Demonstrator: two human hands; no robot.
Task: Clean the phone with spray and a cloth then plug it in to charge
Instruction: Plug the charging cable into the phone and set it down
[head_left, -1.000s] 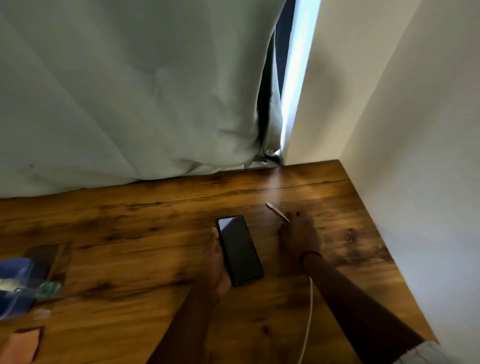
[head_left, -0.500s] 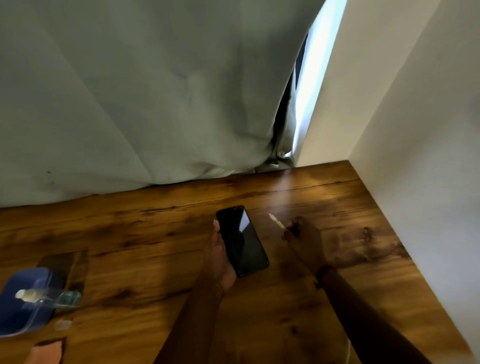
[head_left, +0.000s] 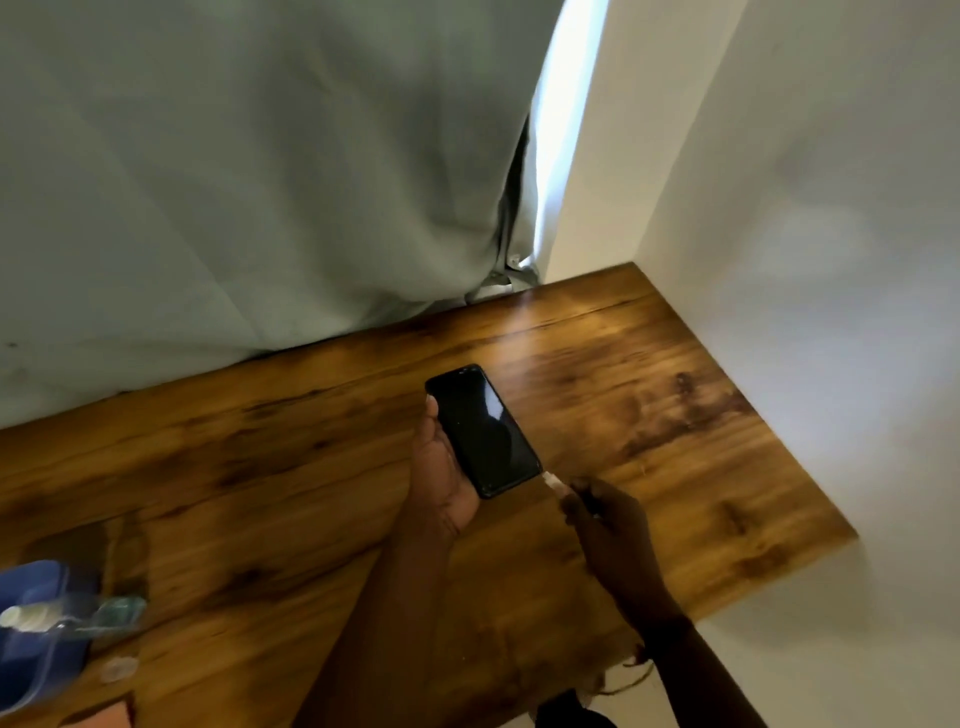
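A black phone (head_left: 483, 431) with a dark screen is held above the wooden table (head_left: 675, 441), cradled in my left hand (head_left: 441, 478) with the thumb along its left edge. My right hand (head_left: 608, 525) pinches the white charger plug (head_left: 551, 480), whose tip sits right at the phone's bottom right corner. I cannot tell if the plug is inside the port. At the far left edge lies a clear spray bottle (head_left: 67, 616) on a blue cloth (head_left: 31, 660).
A grey curtain (head_left: 260, 182) hangs along the back of the table. White walls (head_left: 805, 260) close the right side and the back corner. A pink object (head_left: 104, 717) shows at the bottom left edge.
My right hand brought the plug from beyond the phone's upper right down to its bottom edge. My left hand lifted and tilted the phone. The camera shifted right.
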